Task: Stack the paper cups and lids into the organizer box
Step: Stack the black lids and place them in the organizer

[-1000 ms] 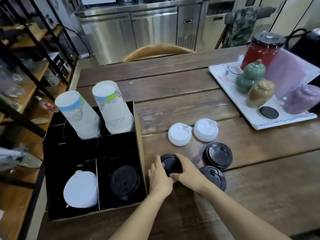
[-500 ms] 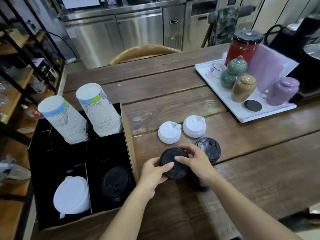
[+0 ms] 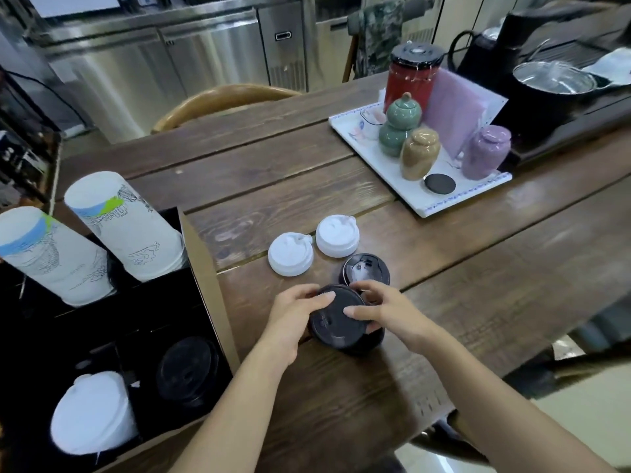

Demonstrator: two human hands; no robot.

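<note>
Head view: organizer box point(image 3: 205, 268) holds cups point(image 3: 133, 230), lids point(image 3: 186, 370).

Rough-grained dark wood table point(image 3: 273, 186); glossy ceramic jars point(image 3: 418, 153) at 2 o'clock; matt black plastic lid point(image 3: 336, 324); brushed steel cabinets point(image 3: 211, 56) at 12

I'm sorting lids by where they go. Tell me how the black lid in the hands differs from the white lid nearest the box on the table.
The black lid is dark; the white lid is pale. The black lid is gripped by the left hand and right hand, on top of another black lid; the white lid lies untouched on the table. Both are round cup lids outside the organizer box.
</note>
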